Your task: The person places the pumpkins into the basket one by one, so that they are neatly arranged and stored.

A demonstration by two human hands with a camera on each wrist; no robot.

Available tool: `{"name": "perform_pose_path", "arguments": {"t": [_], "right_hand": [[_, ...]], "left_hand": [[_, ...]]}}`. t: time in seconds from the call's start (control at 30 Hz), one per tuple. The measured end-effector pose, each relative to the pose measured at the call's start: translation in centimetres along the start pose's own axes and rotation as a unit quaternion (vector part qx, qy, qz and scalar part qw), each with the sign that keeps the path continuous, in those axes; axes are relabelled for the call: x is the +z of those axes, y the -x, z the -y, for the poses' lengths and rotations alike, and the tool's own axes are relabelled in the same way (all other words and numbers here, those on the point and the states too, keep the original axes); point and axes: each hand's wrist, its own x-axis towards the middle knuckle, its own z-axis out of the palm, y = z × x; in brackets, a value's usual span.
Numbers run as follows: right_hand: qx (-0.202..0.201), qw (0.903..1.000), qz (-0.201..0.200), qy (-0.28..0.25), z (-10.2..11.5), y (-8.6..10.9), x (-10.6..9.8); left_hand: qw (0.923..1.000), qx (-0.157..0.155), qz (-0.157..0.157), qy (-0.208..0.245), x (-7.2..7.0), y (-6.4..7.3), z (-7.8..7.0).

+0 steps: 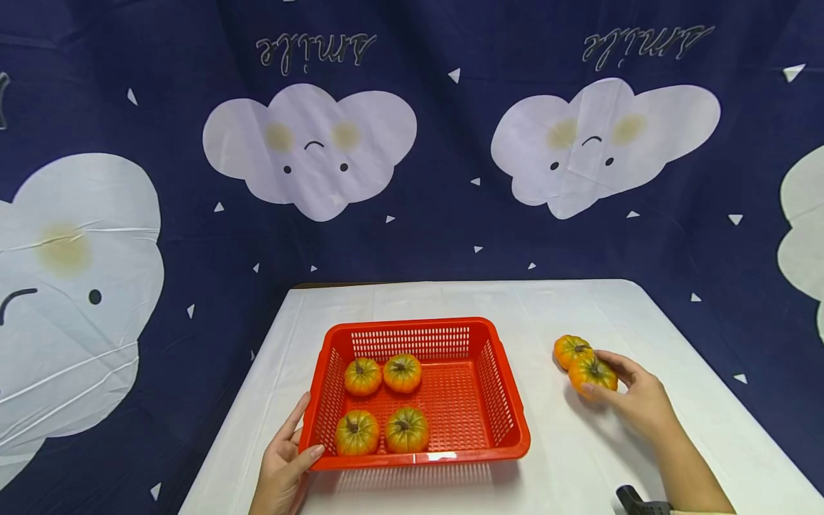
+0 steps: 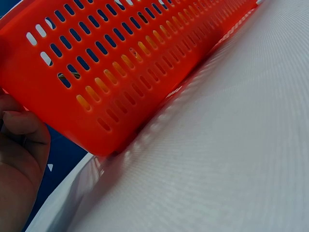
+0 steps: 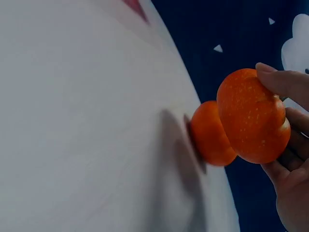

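A red plastic basket [image 1: 460,415] with slotted walls stands on the table, several small orange-green pumpkins inside, among them one pumpkin [image 1: 407,430] near its front wall. My left hand [image 1: 283,458] grips the basket's left front corner, thumb over the rim; the left wrist view shows curled fingers [image 2: 24,128] against the red wall. To the right of the basket, my right hand [image 1: 637,397] holds a pumpkin [image 1: 593,375] between thumb and fingers. In the right wrist view this held pumpkin [image 3: 253,116] is off the table, partly covering another pumpkin [image 3: 210,135] that rests on the surface.
A white cloth covers the table [image 1: 547,458]. Behind it hangs a dark blue curtain [image 1: 450,243] with cloud faces and small triangles. A black strap or device [image 1: 637,501] sits at my right wrist.
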Motion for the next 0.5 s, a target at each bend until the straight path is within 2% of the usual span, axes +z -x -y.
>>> {"name": "perform_pose_path", "arguments": {"t": [0.27,0.5], "right_hand": [[-0.063,0.9957,0.005,-0.068,4.2,-2.3,0.3],[-0.093,0.9846,0.062,-0.135,9.4,-4.7,2.4]], "left_hand": [[1.0,-0.004,-0.007,-0.003,0.2,0.0,-0.2],[0.9999,-0.004,-0.009,-0.006,0.2,0.0,-0.1]]}}
